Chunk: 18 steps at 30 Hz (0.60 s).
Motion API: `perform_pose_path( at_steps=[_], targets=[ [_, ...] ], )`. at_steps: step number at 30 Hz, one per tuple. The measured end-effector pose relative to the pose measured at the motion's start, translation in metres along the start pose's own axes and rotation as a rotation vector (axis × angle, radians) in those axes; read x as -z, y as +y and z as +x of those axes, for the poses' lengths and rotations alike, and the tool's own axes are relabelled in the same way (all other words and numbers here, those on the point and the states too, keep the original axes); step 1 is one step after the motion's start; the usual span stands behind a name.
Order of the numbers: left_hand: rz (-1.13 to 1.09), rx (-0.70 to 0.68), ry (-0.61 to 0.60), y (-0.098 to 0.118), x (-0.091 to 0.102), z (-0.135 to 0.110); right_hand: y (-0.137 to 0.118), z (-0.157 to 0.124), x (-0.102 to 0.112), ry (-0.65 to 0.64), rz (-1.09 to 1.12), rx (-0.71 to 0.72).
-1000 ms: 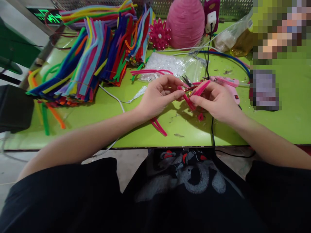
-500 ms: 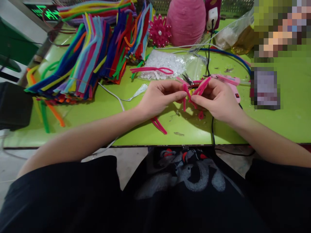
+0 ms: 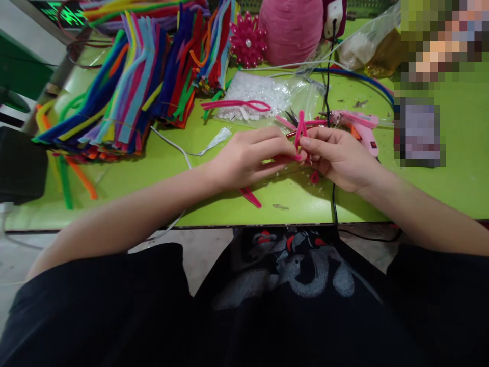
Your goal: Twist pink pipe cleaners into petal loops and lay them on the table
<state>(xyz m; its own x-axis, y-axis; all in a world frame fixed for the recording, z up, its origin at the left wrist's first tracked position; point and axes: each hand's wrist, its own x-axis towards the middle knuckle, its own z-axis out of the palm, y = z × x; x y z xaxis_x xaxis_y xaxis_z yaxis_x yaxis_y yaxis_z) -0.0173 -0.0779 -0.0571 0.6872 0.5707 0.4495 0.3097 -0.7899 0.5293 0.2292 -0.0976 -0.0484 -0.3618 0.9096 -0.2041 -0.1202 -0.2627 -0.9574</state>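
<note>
Pink pipe cleaners, bent into loops, are held between my two hands over the table. My left hand pinches their lower left end, its fingers curled over it. With thumb and fingers closed, my right hand grips the same piece from the other side; a narrow loop points up above the thumb. Just behind lie scissors, partly hidden. A pink glue gun rests beyond my right hand. Another folded pink pipe cleaner lies below my left wrist, and a small pink curl sits under my right fingers.
Bundles of coloured pipe cleaners fill the left of the green table. A bag of white glue pellets or beads lies behind my hands, near a pink pipe-cleaner flower and a pink wrapped dome. A black cable crosses the table.
My hands have turned the pink pipe cleaners, so a loop that leaned right now stands upright. My left hand has rolled over, its fingers now curling downward round the piece. The view has shifted slightly.
</note>
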Motion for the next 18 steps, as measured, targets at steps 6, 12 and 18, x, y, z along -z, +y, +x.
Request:
perform_pose_path(
  at_steps=[6,12,18],
  targets=[
    [0.358,-0.512,0.238,-0.009,0.002,0.003,-0.004,-0.009,-0.007,-0.021,-0.069,0.156],
    [0.504,-0.568,0.137,-0.011,0.006,0.000,-0.008,-0.016,-0.012,0.014,-0.048,0.330],
    [0.487,-0.560,0.173,-0.006,0.004,0.001,-0.004,-0.018,-0.011,0.010,-0.247,0.388]
  ],
)
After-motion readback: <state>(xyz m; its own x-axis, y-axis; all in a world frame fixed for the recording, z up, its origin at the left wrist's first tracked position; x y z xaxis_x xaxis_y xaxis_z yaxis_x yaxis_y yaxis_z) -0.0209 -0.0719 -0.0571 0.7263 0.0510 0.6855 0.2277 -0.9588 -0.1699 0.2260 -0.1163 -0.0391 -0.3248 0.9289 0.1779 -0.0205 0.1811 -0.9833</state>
